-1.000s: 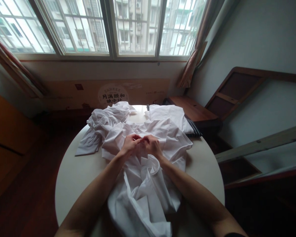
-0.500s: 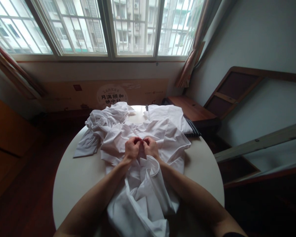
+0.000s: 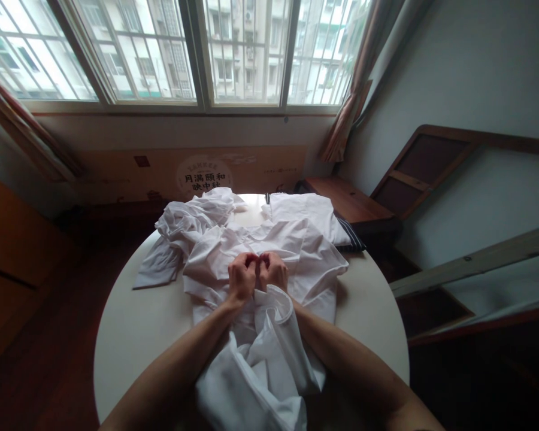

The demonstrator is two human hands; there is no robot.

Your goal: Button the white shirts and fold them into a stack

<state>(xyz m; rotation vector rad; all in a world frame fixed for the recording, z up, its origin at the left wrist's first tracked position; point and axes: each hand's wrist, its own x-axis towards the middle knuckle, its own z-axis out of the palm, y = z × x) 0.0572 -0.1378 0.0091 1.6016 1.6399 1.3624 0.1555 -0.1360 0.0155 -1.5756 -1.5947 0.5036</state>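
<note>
A white shirt (image 3: 314,254) lies spread and wrinkled in front of me, its lower part bunched and hanging toward me over the table's near side. At its middle, below the collar, my left hand (image 3: 242,276) pinches the cloth with curled fingers. My right hand (image 3: 273,272) is closed right beside it, fingertips meeting those of the left on the shirt's front. Whatever small part sits between the fingertips is hidden by the hands.
The shirt rests on a round white table (image 3: 135,347). A heap of crumpled white clothing (image 3: 193,218) lies at the back left. At the back right is a folded white garment (image 3: 303,209) over a black striped cloth (image 3: 353,234). Beyond stands a wooden cabinet (image 3: 345,197) below the window.
Both hands stay at the shirt's front, shifting only slightly and drawing a little closer together. The bunched cloth near my right wrist moves a bit. The other garments keep their places.
</note>
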